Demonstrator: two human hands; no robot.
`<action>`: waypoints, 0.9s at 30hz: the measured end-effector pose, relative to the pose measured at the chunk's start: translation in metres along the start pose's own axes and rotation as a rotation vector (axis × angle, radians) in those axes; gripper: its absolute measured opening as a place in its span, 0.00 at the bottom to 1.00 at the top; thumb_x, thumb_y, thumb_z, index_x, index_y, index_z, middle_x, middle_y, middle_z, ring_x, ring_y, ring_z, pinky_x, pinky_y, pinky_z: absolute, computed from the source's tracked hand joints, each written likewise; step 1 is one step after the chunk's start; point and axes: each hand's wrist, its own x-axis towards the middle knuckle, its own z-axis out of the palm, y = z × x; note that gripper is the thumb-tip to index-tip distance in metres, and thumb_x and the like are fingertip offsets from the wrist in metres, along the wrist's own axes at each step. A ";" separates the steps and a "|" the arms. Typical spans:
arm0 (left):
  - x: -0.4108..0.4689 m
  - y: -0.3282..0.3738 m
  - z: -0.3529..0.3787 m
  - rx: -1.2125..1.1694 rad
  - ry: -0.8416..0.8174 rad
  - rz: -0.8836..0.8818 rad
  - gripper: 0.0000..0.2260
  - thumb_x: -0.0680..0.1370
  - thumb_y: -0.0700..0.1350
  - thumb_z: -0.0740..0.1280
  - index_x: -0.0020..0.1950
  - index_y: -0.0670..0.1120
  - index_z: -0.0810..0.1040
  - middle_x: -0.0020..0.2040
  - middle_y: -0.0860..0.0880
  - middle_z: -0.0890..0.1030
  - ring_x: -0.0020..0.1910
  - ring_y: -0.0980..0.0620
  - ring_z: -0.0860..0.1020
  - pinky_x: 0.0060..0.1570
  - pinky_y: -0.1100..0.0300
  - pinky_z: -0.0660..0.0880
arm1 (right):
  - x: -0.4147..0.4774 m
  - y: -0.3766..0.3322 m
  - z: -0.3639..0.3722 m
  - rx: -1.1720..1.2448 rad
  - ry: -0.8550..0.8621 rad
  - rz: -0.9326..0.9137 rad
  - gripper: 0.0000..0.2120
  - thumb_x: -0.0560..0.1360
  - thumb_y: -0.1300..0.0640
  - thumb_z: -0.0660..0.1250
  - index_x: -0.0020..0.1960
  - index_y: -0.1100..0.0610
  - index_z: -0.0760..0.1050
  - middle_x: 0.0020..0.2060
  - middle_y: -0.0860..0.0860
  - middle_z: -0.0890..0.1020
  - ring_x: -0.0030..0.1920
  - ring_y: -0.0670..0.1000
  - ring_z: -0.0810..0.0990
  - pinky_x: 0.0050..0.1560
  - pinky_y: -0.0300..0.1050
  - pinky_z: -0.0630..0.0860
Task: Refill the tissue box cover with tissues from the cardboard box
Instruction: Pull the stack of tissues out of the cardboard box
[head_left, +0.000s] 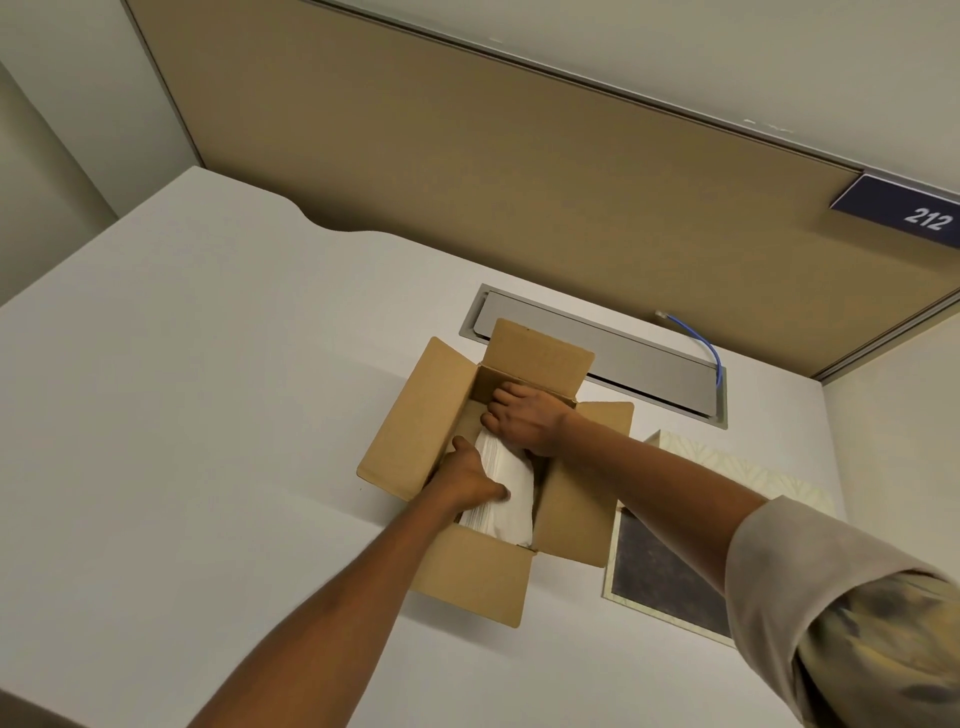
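Sleeved at the upper arm in a pale and camouflage-patterned fabric, the right arm reaches across from the lower right, and the bare left forearm comes up from the bottom edge; both end inside the cardboard box (410, 421). Left hand (470, 480) has its grip closed on the near, left edge of the tissue stack (511, 486), thumb lying over the top face and fingers tucked under the side. Right hand (527, 421) presses palm-down on the stack's far end, fingers spread partly open toward the box's far wall (whether they curl under the tissues cannot be told). The white stack lies with its long axis running from the near end of the box to the far end, tilted so its left edge sits higher. All four flaps of the box are folded outward. Just right of the box, partly under its right flap, lies the tissue box cover (670, 571), patterned cream with a dark inner panel showing. Both rest on the white counter (208, 415), near a grey cable hatch (649, 358) and a blue cable (709, 348).
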 end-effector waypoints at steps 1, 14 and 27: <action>-0.001 0.000 -0.001 -0.005 0.005 0.013 0.40 0.67 0.50 0.77 0.68 0.41 0.56 0.61 0.43 0.72 0.56 0.45 0.74 0.50 0.54 0.74 | -0.001 0.000 0.000 -0.003 0.005 0.004 0.17 0.73 0.56 0.70 0.60 0.58 0.72 0.53 0.56 0.80 0.54 0.56 0.75 0.64 0.51 0.68; -0.001 -0.006 -0.006 -0.245 -0.084 0.030 0.31 0.63 0.47 0.79 0.61 0.44 0.71 0.56 0.46 0.77 0.53 0.47 0.75 0.52 0.52 0.75 | -0.007 0.004 -0.005 0.105 0.055 0.074 0.31 0.73 0.54 0.68 0.73 0.58 0.62 0.63 0.58 0.74 0.62 0.57 0.70 0.68 0.51 0.62; -0.011 0.000 0.001 -0.204 0.013 0.130 0.29 0.68 0.46 0.74 0.65 0.45 0.65 0.55 0.48 0.74 0.54 0.47 0.74 0.50 0.54 0.73 | 0.006 0.001 -0.017 0.009 -0.025 0.088 0.25 0.72 0.48 0.70 0.67 0.43 0.69 0.61 0.51 0.74 0.63 0.55 0.66 0.60 0.46 0.63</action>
